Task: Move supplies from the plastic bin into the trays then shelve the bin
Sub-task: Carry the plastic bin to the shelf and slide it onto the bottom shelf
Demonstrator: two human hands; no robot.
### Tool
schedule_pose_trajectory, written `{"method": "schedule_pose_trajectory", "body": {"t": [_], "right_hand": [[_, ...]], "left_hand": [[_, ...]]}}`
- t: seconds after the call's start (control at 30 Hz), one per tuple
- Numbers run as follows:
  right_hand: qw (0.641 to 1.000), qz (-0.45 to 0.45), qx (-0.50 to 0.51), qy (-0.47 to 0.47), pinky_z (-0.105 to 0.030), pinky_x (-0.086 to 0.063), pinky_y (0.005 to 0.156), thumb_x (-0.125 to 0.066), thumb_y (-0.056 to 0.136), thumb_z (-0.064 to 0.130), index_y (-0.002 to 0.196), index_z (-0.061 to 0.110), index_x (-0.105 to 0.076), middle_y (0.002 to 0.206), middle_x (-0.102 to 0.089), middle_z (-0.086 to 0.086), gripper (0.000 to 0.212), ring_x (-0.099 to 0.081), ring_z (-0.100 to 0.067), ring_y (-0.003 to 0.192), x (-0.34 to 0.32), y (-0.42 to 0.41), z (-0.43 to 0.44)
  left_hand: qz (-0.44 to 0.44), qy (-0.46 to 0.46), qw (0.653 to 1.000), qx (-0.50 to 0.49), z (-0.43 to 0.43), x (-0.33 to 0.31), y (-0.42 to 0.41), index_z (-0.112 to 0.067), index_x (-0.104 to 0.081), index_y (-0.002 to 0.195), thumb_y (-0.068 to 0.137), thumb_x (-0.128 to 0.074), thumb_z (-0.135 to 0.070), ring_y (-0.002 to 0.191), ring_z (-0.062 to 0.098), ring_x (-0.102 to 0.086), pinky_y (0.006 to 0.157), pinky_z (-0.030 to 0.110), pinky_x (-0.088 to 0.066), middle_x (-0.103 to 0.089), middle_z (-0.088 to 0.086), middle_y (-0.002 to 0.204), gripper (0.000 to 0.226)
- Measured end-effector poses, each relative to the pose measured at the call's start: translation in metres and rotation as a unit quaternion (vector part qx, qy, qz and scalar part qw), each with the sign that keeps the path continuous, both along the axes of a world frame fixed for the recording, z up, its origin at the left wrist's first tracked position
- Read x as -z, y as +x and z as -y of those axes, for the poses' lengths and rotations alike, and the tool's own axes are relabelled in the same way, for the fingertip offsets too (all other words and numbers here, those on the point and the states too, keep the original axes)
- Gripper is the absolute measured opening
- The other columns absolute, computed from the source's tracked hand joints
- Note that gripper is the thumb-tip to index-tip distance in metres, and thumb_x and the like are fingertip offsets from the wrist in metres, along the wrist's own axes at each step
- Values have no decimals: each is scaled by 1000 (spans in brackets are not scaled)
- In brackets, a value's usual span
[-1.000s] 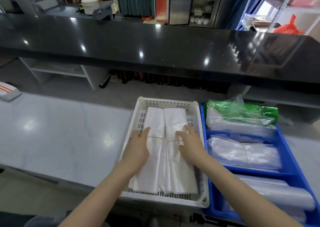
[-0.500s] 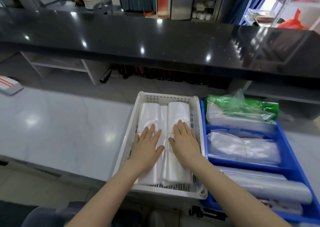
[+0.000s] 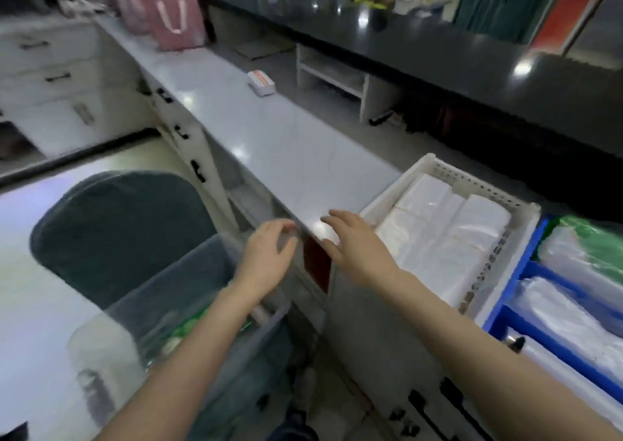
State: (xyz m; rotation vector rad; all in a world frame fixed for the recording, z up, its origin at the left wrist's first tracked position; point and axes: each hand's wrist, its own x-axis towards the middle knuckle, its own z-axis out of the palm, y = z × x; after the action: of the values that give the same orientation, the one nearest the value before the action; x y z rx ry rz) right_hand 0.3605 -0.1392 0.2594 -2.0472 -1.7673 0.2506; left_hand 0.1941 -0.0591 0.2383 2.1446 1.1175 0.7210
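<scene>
A clear plastic bin (image 3: pixel 175 292) sits on a grey chair at lower left, with green-and-white packets inside. My left hand (image 3: pixel 268 258) hovers over the bin's far edge, fingers loosely curved, holding nothing. My right hand (image 3: pixel 354 248) is spread flat in the air by the counter's front edge, just left of the white perforated tray (image 3: pixel 472 187). Two bundles of white plastic bags (image 3: pixel 448 235) lie in that tray. The blue tray (image 3: pixel 526 272) at the right holds more bagged supplies.
A grey chair (image 3: pixel 114 224) stands under the bin. The pale counter (image 3: pixel 269 137) runs back left, carrying a small white box (image 3: pixel 261 83) and pink bags (image 3: pixel 161 12). A dark raised ledge (image 3: pixel 472 69) runs behind it. Drawers with black handles line the counter front.
Both hands have lifted off the bag bundles in the white tray and swung left toward the bin. The view has turned left, bringing the bin and chair into sight.
</scene>
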Motion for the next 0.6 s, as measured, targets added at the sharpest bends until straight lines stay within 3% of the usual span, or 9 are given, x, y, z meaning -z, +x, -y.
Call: {"method": "schedule_pose_trajectory", "body": {"t": [0.07, 0.27, 0.43, 0.6], "right_hand": [[998, 8, -68, -3, -36, -35, 108, -54, 90, 26, 134, 14, -48, 142, -45, -6, 45, -41, -26, 128, 2, -33, -17], [982, 32, -170, -80, -43, -43, 98, -52, 92, 28, 132, 16, -48, 133, -50, -7, 42, -46, -27, 120, 46, -112, -59], [965, 45, -171, -193, -46, -45, 93, -51, 92, 28, 134, 17, -42, 134, -48, -11, 45, -46, -32, 118, 105, -144, -100], [958, 57, -110, -257, -49, -44, 96, -58, 87, 29, 137, 20, -35, 136, -44, -12, 56, -44, -32, 120, 163, -156, -152]], "left_hand": [[-38, -9, 998, -58, 0, 12, -53, -20, -60, 116, 91, -56, -21, 107, 14, -56, 91, 30, -44, -63, -1, 116, 25], [-90, -101, 964, -230, 12, 68, -192, -13, -61, 116, 87, -61, -17, 105, 22, -61, 89, 32, -45, -66, 7, 113, 29], [-114, -181, 918, -333, 16, 123, -271, -18, -58, 121, 85, -63, -17, 103, 32, -61, 79, 34, -46, -63, 15, 112, 37], [-174, -241, 868, -399, -7, 180, -323, -15, -46, 133, 84, -64, -21, 115, 40, -48, 96, 43, -45, -47, 22, 128, 52]]}}
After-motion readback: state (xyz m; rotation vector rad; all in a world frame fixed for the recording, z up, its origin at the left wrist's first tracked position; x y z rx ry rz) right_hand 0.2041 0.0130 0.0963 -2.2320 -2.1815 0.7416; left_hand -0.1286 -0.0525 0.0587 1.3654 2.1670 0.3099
